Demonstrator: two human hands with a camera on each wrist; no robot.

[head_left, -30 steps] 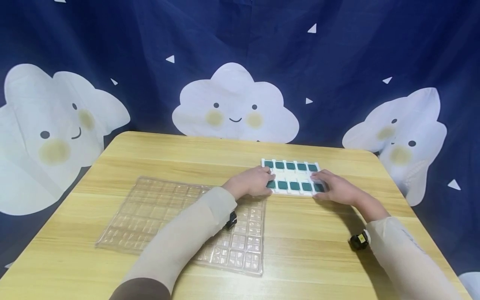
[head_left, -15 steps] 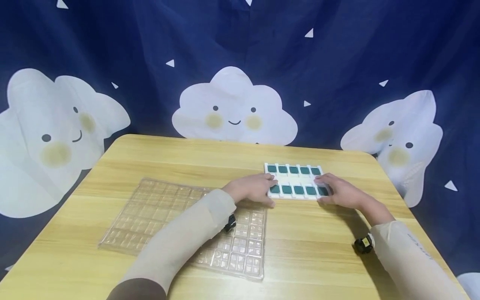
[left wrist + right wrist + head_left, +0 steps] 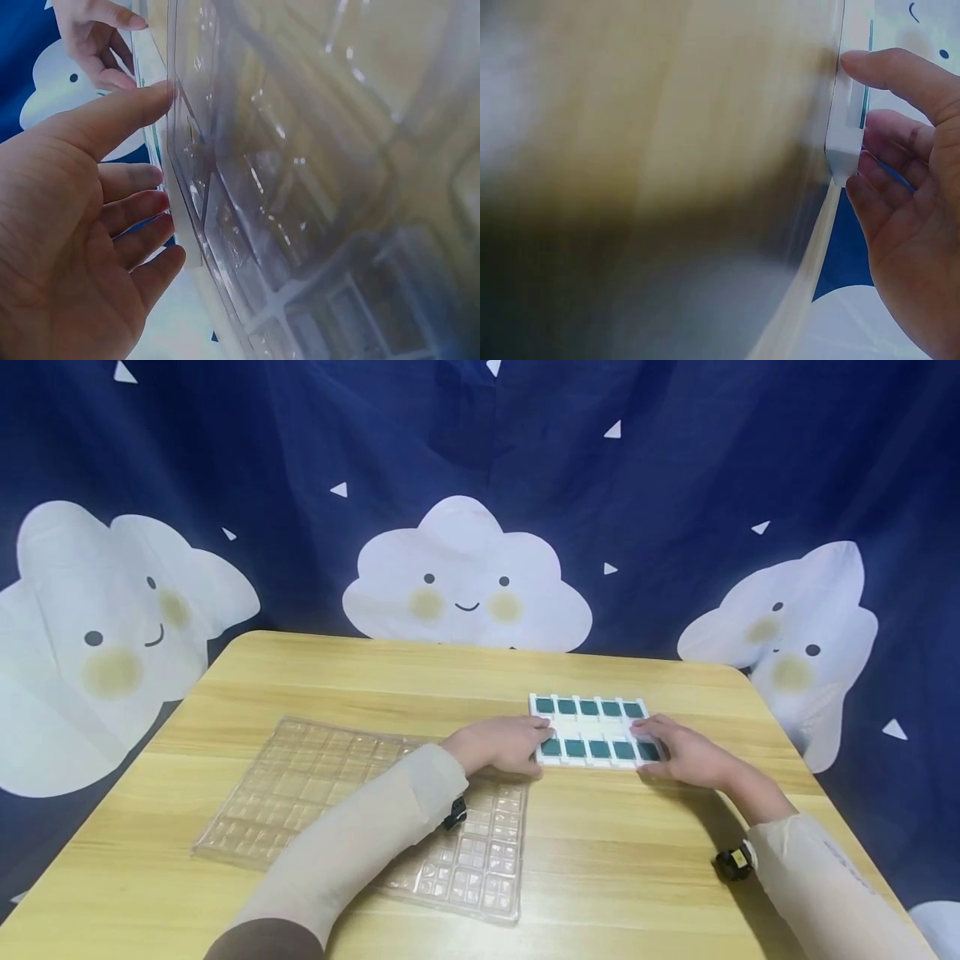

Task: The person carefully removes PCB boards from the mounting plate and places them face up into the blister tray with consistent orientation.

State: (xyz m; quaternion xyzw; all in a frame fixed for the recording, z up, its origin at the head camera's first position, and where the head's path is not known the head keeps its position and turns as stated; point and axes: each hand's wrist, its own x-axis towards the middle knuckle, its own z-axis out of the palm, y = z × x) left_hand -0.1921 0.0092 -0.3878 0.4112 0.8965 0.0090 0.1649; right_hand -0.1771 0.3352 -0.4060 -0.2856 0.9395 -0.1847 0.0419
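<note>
A white rectangular tray (image 3: pixel 592 727) with two rows of dark green squares lies toward the back right of the table. My left hand (image 3: pixel 506 745) holds its left end, with the thumb near the front corner and fingers on the top. At the opposite end, my right hand (image 3: pixel 686 753) grips the tray between thumb and fingers. In the right wrist view, the right thumb (image 3: pixel 889 71) touches the tray's white side (image 3: pixel 845 112). A clear plastic tray (image 3: pixel 315 768) with many small compartments lies flat under my left forearm and fills much of the left wrist view.
The wooden table (image 3: pixel 637 877) has rounded far corners. Behind it hangs a dark blue curtain (image 3: pixel 285 435) with white smiling clouds. Small black cameras are strapped at the left wrist (image 3: pixel 455 814) and right wrist (image 3: pixel 733 862).
Both hands have shifted the white tray slightly toward me and a little to the right. Their hold at its two ends looks the same. The clear plastic tray stays in place.
</note>
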